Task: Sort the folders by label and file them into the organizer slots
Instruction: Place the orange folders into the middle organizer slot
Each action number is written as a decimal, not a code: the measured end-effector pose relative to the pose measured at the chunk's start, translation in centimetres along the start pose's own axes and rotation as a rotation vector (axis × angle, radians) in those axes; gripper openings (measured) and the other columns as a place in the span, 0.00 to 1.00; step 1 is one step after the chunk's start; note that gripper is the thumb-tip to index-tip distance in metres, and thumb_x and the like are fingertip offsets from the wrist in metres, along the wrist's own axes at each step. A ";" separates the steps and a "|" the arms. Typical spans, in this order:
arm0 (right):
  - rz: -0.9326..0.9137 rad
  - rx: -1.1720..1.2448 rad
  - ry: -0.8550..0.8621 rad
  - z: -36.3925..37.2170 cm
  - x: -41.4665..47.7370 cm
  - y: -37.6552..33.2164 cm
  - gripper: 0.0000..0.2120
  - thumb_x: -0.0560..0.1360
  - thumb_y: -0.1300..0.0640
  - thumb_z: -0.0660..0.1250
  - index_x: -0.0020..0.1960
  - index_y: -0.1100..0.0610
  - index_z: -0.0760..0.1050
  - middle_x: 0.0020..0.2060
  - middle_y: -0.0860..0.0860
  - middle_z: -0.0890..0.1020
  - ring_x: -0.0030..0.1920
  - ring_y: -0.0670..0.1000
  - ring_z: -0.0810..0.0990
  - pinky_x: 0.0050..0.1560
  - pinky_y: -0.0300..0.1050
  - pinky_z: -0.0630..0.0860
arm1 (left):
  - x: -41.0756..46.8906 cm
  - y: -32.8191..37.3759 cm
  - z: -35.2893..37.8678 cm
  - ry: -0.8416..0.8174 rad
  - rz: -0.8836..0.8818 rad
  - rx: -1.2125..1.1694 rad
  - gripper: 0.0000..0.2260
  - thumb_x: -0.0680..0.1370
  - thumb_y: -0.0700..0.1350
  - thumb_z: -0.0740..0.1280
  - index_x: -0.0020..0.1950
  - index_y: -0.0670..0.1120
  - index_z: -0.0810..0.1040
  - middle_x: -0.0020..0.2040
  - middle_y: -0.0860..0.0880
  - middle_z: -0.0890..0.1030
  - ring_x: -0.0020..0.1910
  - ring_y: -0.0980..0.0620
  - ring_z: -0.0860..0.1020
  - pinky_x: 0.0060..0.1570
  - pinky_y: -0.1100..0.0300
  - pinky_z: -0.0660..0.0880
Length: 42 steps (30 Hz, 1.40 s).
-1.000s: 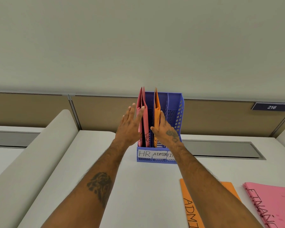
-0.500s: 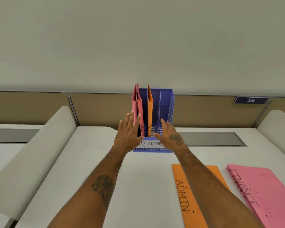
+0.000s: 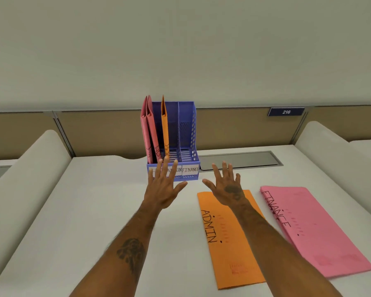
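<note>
I see both hands spread flat and empty: left hand (image 3: 163, 189) just before the blue organizer (image 3: 186, 133), right hand (image 3: 228, 188) over the orange ADMIN folder (image 3: 229, 249). Pink FINANCE folder (image 3: 313, 230) lies right of it; two pink folders (image 3: 148, 133) and one orange folder (image 3: 165, 127) stand filed beyond my left fingertips.

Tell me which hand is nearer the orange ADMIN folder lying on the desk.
Right. The right hand hovers open over the top edge of the orange ADMIN folder; the left hand is off to its left, before the organizer.
</note>
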State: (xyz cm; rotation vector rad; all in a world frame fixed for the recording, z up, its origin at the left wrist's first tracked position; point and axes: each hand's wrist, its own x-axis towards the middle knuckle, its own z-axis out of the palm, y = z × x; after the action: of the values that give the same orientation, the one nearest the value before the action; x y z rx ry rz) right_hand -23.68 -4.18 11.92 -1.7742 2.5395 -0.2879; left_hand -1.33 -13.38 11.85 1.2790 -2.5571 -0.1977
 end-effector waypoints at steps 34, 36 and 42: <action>0.113 0.112 -0.399 8.6 -11.3 20.2 0.37 0.77 0.31 0.46 0.78 0.52 0.49 0.77 0.59 0.52 0.75 0.61 0.57 0.69 0.59 0.66 | -10.0 17.1 15.4 -0.318 -0.386 -0.179 0.41 0.78 0.67 0.57 0.81 0.47 0.45 0.79 0.44 0.56 0.77 0.43 0.56 0.72 0.43 0.64; 0.160 0.119 -0.384 8.9 -11.3 20.2 0.37 0.77 0.32 0.46 0.78 0.54 0.51 0.76 0.60 0.57 0.73 0.60 0.60 0.66 0.59 0.69 | -10.2 17.3 15.8 -0.325 -0.470 -0.161 0.39 0.78 0.67 0.58 0.79 0.45 0.52 0.76 0.43 0.60 0.75 0.43 0.60 0.68 0.44 0.68; 0.328 0.271 -0.262 9.3 -10.7 19.3 0.33 0.78 0.34 0.51 0.73 0.57 0.59 0.68 0.57 0.69 0.68 0.58 0.66 0.61 0.55 0.72 | -9.1 17.9 16.3 -0.343 -0.660 -0.134 0.30 0.77 0.67 0.60 0.66 0.45 0.70 0.66 0.44 0.68 0.67 0.44 0.66 0.61 0.46 0.70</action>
State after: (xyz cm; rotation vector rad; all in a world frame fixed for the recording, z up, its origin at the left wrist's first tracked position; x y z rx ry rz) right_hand -36.65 10.99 -1.36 -1.1937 2.4134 -0.3408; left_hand -14.72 4.67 -1.03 2.1395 -2.2102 -0.7586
